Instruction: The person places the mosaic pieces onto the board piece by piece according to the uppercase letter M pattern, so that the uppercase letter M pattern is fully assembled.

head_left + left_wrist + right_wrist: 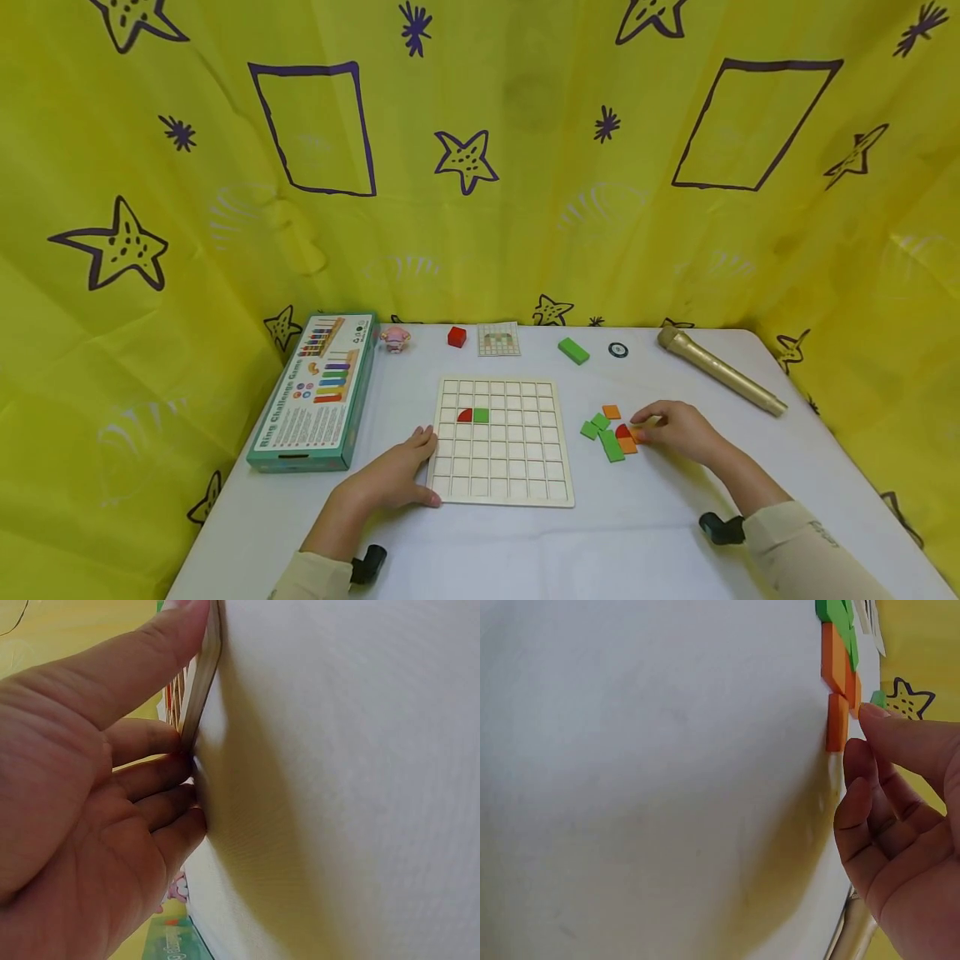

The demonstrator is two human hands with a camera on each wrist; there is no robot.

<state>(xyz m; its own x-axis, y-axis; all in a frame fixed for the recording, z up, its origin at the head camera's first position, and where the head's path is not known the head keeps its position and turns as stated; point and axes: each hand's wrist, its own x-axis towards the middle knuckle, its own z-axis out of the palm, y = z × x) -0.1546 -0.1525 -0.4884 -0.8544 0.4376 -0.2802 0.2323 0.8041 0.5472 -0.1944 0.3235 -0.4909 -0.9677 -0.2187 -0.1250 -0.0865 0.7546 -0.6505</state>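
A pale square grid board (510,483) lies on the white table. On it sit a red quarter-round tile (466,415) and a green square tile (482,415), side by side near the upper left. My left hand (393,471) rests along the board's left edge, fingertips and thumb against the rim, as the left wrist view (90,795) also shows. Right of the board my right hand (678,429) reaches to a small pile of tiles, its fingertips right by an orange tile (838,724). Green tiles (612,446), a red quarter-round piece (622,431) and more orange ones lie there.
A boxed ring game (315,400) stands at the left. Along the back are a pink figurine (395,338), red cube (457,337), pattern card (498,340), green block (573,351) and dark round disc (618,350). A gold microphone (720,371) lies back right. Yellow curtain surrounds the table.
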